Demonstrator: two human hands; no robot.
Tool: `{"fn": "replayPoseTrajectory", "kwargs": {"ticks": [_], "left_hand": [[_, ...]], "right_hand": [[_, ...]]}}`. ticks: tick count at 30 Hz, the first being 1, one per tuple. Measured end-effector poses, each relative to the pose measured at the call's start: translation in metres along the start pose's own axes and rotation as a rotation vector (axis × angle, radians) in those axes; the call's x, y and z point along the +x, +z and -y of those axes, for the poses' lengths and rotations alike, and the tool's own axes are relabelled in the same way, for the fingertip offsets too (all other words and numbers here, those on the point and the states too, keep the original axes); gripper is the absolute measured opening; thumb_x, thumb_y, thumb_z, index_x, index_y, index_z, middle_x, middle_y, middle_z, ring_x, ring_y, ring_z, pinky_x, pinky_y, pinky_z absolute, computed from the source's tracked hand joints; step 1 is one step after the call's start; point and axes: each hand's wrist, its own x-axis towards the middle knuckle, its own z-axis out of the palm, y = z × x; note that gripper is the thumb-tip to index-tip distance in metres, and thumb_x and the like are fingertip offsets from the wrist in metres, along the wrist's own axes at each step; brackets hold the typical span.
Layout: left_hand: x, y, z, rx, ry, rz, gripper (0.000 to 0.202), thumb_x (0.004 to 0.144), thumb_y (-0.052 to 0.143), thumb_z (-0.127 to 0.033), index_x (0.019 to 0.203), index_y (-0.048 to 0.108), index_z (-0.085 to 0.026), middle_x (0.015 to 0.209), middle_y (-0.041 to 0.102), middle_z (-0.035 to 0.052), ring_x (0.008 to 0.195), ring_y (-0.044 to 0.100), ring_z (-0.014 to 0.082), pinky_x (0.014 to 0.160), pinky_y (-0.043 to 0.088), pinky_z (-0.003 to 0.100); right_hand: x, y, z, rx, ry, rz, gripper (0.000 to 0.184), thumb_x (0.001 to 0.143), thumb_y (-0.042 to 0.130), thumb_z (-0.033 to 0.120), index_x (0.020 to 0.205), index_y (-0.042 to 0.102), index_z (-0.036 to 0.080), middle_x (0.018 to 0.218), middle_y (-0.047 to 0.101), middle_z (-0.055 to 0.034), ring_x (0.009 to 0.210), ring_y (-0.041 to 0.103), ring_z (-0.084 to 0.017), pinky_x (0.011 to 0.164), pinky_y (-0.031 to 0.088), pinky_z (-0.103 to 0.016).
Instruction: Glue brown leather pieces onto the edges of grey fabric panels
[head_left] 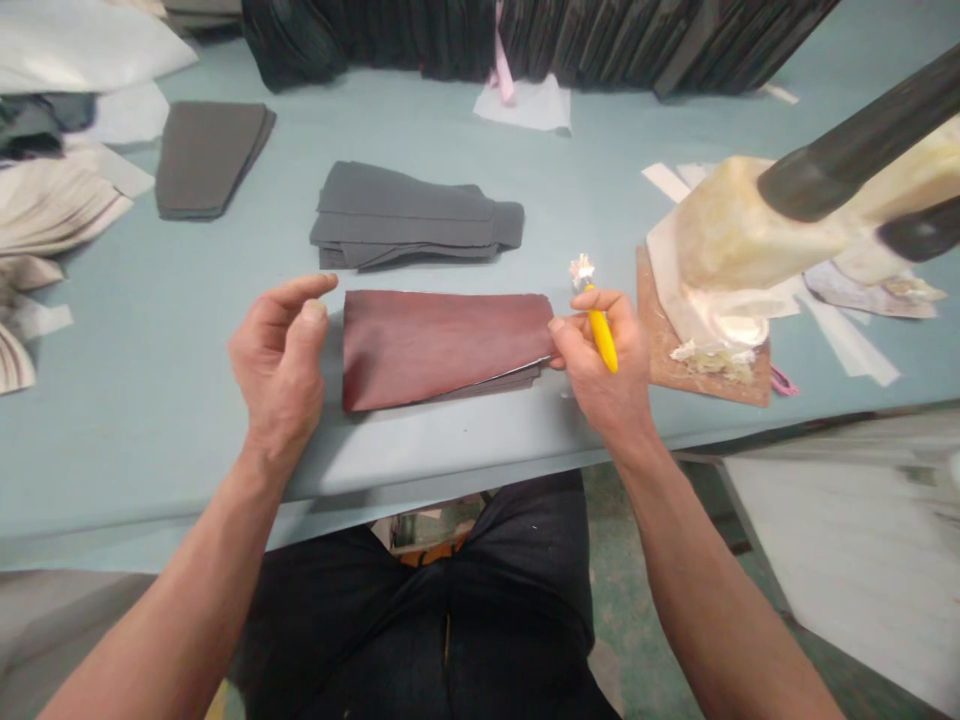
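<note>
A maroon leather piece lies on a thin stack of grey pieces near the front edge of the pale blue table. My left hand hovers just left of it, fingers loosely curled and apart, holding nothing. My right hand is closed round a yellow-handled brush with a glue-clotted white tip, and its fingertips touch the right edge of the maroon piece.
A stack of grey cut pieces lies behind the maroon one, another dark stack at the back left. A glue-crusted container with a dark handle sits on a brown board at the right. Dark material lines the far edge.
</note>
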Motion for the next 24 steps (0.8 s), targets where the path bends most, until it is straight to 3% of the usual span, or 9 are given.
{"fn": "replayPoseTrajectory", "kwargs": {"ticks": [3, 7, 10, 13, 16, 19, 24], "left_hand": [[-0.01, -0.004, -0.028, 0.107, 0.16, -0.004, 0.033, 0.104, 0.064, -0.042, 0.122, 0.075, -0.017, 0.125, 0.081, 0.0052, 0.119, 0.074, 0.0251, 0.114, 0.054, 0.045], [-0.02, 0.012, -0.061, 0.318, 0.352, 0.3, 0.053, 0.094, 0.074, -0.049, 0.137, 0.067, -0.019, 0.138, 0.076, 0.0088, 0.129, 0.07, 0.0304, 0.115, 0.052, 0.046], [-0.028, 0.039, -0.073, 0.453, 0.39, 0.424, 0.062, 0.091, 0.075, -0.052, 0.142, 0.061, -0.02, 0.143, 0.073, 0.0128, 0.133, 0.067, 0.0353, 0.114, 0.05, 0.05], [-0.034, 0.063, -0.077, 0.58, 0.385, 0.392, 0.058, 0.093, 0.071, -0.042, 0.143, 0.06, -0.016, 0.145, 0.07, 0.0175, 0.133, 0.065, 0.0386, 0.113, 0.049, 0.053], [-0.037, 0.074, -0.076, 0.606, 0.374, 0.328, 0.046, 0.095, 0.066, -0.033, 0.139, 0.065, -0.018, 0.143, 0.073, 0.0154, 0.129, 0.068, 0.037, 0.109, 0.051, 0.052], [-0.038, 0.075, -0.071, 0.576, 0.376, 0.318, 0.04, 0.095, 0.06, -0.023, 0.134, 0.07, -0.021, 0.142, 0.075, 0.0112, 0.127, 0.071, 0.034, 0.104, 0.055, 0.049], [-0.038, 0.063, -0.067, 0.507, 0.394, 0.215, 0.039, 0.1, 0.052, -0.018, 0.133, 0.074, -0.017, 0.132, 0.08, 0.0124, 0.123, 0.075, 0.031, 0.097, 0.059, 0.045]], "right_hand": [[0.0, 0.001, 0.006, 0.051, 0.015, -0.011, 0.027, 0.084, 0.069, 0.034, 0.105, 0.054, 0.026, 0.067, 0.055, 0.0091, 0.056, 0.055, -0.011, 0.052, 0.053, -0.024], [0.0, 0.005, 0.012, 0.123, 0.041, -0.037, 0.029, 0.083, 0.071, 0.035, 0.106, 0.055, 0.027, 0.068, 0.055, 0.0085, 0.057, 0.059, -0.012, 0.05, 0.057, -0.023], [0.001, 0.008, 0.014, 0.167, 0.068, -0.043, 0.031, 0.083, 0.073, 0.037, 0.106, 0.055, 0.027, 0.071, 0.056, 0.008, 0.057, 0.058, -0.011, 0.049, 0.058, -0.023], [0.001, 0.009, 0.015, 0.198, 0.075, -0.049, 0.032, 0.082, 0.073, 0.038, 0.106, 0.054, 0.027, 0.07, 0.055, 0.0085, 0.057, 0.059, -0.011, 0.047, 0.056, -0.021], [0.0, 0.01, 0.017, 0.229, 0.086, -0.049, 0.032, 0.081, 0.073, 0.037, 0.106, 0.055, 0.027, 0.069, 0.055, 0.0087, 0.058, 0.06, -0.012, 0.045, 0.056, -0.02], [-0.003, 0.011, 0.02, 0.252, 0.099, -0.032, 0.031, 0.082, 0.073, 0.036, 0.106, 0.054, 0.028, 0.071, 0.058, 0.0078, 0.06, 0.063, -0.012, 0.045, 0.056, -0.02], [-0.015, 0.01, 0.037, 0.243, 0.041, -0.039, 0.03, 0.09, 0.072, 0.042, 0.108, 0.053, 0.027, 0.082, 0.069, 0.0037, 0.063, 0.072, -0.014, 0.047, 0.059, -0.02]]}}
